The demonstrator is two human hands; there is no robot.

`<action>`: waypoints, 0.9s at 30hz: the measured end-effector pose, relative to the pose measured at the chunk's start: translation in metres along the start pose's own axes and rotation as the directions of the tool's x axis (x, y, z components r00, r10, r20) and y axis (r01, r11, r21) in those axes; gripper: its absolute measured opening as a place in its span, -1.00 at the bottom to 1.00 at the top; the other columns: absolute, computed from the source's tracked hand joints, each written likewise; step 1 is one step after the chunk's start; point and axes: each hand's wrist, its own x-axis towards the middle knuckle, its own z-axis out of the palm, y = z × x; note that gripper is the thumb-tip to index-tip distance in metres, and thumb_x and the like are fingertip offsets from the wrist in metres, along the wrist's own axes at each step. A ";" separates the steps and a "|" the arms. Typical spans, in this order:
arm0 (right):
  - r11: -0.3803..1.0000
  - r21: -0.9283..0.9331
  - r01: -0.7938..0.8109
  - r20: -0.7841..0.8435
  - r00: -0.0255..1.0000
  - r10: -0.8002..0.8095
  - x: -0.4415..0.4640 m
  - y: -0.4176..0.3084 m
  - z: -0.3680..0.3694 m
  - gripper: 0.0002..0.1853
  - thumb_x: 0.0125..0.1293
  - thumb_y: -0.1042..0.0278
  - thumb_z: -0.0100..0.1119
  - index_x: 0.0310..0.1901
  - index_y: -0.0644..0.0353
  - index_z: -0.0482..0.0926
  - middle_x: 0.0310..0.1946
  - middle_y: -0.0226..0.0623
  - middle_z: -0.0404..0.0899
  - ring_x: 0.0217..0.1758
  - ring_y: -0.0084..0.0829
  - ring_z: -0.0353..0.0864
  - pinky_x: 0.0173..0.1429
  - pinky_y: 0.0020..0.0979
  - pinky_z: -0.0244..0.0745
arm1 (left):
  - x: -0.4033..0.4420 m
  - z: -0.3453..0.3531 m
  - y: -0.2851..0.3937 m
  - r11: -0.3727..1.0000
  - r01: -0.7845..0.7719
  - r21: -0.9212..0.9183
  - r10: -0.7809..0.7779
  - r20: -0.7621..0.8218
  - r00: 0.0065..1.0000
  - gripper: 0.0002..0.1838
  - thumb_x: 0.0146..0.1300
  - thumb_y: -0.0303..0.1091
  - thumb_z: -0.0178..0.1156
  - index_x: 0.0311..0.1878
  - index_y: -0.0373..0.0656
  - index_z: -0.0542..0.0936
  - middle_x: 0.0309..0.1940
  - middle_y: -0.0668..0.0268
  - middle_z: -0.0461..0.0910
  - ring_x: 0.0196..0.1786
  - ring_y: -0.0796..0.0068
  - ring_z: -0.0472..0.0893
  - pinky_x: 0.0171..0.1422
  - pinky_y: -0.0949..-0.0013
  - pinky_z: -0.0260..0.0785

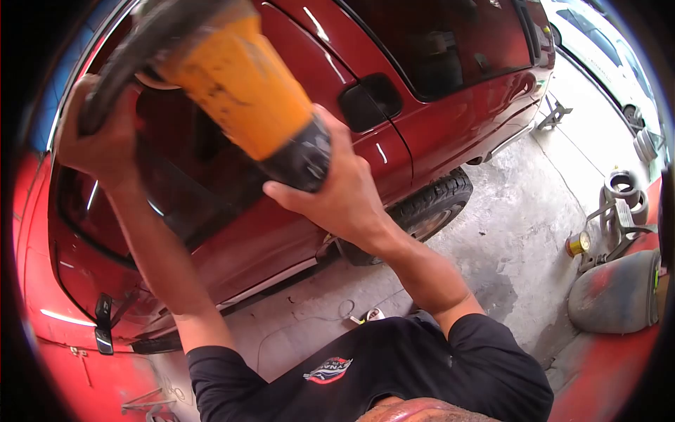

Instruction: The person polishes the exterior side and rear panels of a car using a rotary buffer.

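An orange-and-black power polisher (pixel 242 84) is raised across the upper left, close to the red car (pixel 450 133). Its head end is cut off by the top of the view and a little blurred. My right hand (pixel 344 186) is closed around the black rear end of the body. At the front, my left hand (pixel 105 137) grips by the black curved part, which partly hides its fingers. Behind the tool are the car's dark side window and a dark door handle (pixel 369 102).
Below the car's side are a rear tire (pixel 436 207) and a concrete floor (pixel 520 211) with a thin cord. At right stand a worn barrel (pixel 612 294), a tin can (pixel 578 243), stacked tires (pixel 624 186) and a jack stand (pixel 555 112). A white car (pixel 598 42) is beyond.
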 end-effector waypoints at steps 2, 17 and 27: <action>0.999 -0.002 -0.036 -0.036 0.999 0.036 -0.028 0.017 -0.007 0.20 0.09 0.12 0.67 0.61 0.22 0.01 0.13 0.24 0.67 0.16 0.16 0.75 0.22 -0.03 0.68 | -0.009 0.016 0.053 0.994 -0.082 -0.070 0.076 -0.077 0.994 -0.80 0.07 -0.50 0.55 -0.43 -0.26 0.64 -0.55 0.25 0.63 -0.50 0.41 0.62 -0.31 0.41 0.48; 0.935 0.157 -0.316 -0.180 0.922 0.342 -0.158 0.087 -0.035 0.03 0.07 0.41 0.69 0.51 0.28 0.19 0.16 -0.13 0.64 0.20 -0.35 0.64 0.32 -0.27 0.55 | -0.070 0.041 0.171 0.868 0.032 -0.495 0.014 0.090 0.996 -0.67 -0.02 -0.63 0.35 -0.65 -0.15 0.37 -0.68 0.31 0.22 -0.67 0.34 0.31 -0.55 0.30 0.21; 0.997 -0.006 -0.075 -0.068 0.995 0.075 -0.011 -0.020 0.015 0.16 0.05 0.07 0.74 0.54 0.29 0.14 0.09 0.15 0.69 0.19 -0.07 0.76 0.27 -0.18 0.63 | 0.004 0.005 -0.044 0.990 0.044 0.133 -0.043 -0.015 0.999 -0.64 -0.01 -0.31 0.65 -0.12 -0.20 0.84 -0.26 0.21 0.85 -0.26 0.40 0.82 -0.06 0.36 0.67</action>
